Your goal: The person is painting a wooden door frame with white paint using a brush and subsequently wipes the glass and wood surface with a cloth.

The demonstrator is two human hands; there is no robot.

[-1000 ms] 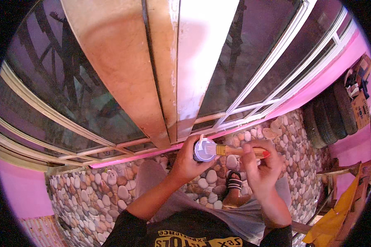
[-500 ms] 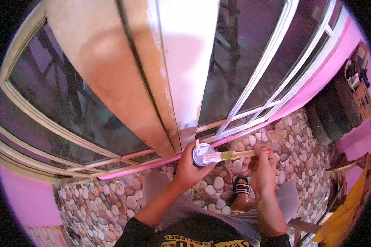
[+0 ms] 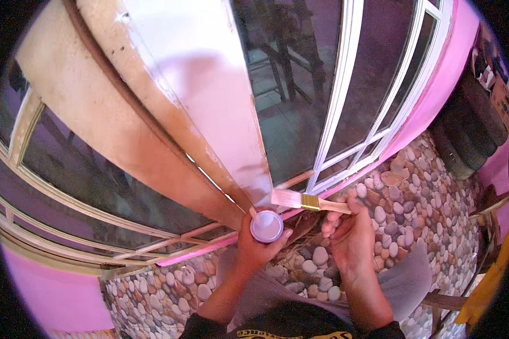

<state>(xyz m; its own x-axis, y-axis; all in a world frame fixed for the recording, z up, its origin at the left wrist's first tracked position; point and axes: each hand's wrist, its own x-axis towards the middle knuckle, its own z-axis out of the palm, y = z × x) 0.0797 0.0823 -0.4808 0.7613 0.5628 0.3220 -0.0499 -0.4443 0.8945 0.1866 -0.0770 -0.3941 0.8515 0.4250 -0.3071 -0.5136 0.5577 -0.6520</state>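
My left hand (image 3: 255,244) is closed around a small round can of white paint (image 3: 267,227), its open top facing up. A light stick-like piece stands at the can's rim by my fingers. In my right hand (image 3: 353,231) is the wooden handle of a flat paintbrush (image 3: 310,202) with a gold-coloured ferrule. Its whitened bristles point left, just above and right of the can, by the foot of the white-painted door panel (image 3: 209,73). Whether they touch the panel I cannot tell. Left of it runs a bare tan wooden panel (image 3: 124,147).
White-framed window panes (image 3: 353,73) stand to the right, cream-framed ones (image 3: 85,164) to the left. Stacked dark tyres (image 3: 464,130) and a cardboard box (image 3: 502,101) are at the far right. The floor (image 3: 404,226) has a pebble pattern. A yellow cloth (image 3: 486,299) hangs at lower right.
The brush has lifted out of the can and now sits above and right of it. The can is slightly lower and further left in view, and the view has shifted to the right.
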